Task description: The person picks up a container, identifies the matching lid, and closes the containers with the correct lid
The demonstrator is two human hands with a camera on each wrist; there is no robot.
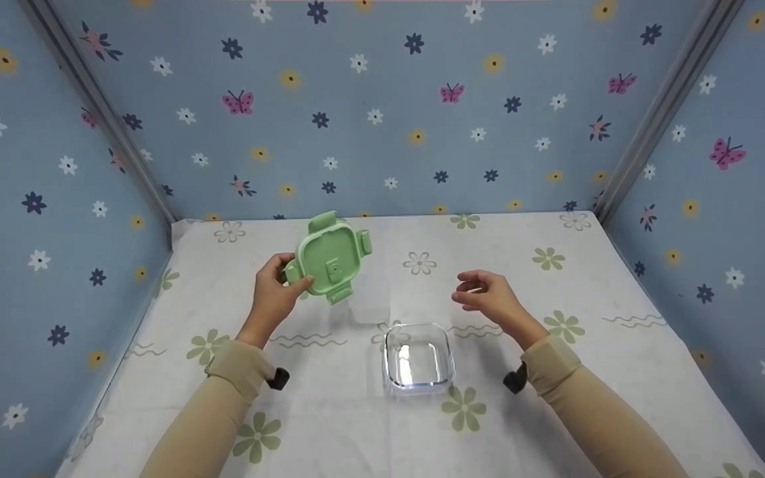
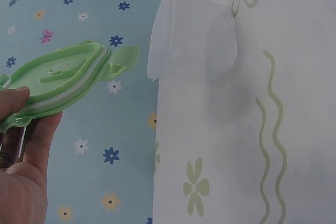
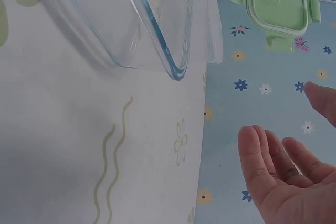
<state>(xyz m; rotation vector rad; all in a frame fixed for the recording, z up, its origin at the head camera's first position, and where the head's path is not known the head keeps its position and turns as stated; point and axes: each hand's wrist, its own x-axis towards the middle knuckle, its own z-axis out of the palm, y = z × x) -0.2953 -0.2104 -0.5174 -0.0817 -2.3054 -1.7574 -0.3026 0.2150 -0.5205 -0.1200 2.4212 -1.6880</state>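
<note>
A green container lid (image 1: 331,259) with flaps on its sides is raised over the table, tilted so its inner face shows. My left hand (image 1: 275,292) grips it by one edge, thumb on the inner face and fingers behind. The left wrist view shows the lid (image 2: 63,74) nearly edge-on, with a pale seal around its rim. My right hand (image 1: 492,300) is in the air to the right, its fingers loosely bent and holding nothing. Between the forearms, a square clear glass container (image 1: 419,385) stands upright, uncovered, on the table.
Behind the glass container lies a translucent whitish piece (image 1: 370,299), seen larger in the left wrist view. A white cloth with green flowers (image 1: 329,431) covers the table. Blue patterned walls (image 1: 382,153) enclose its back and both sides.
</note>
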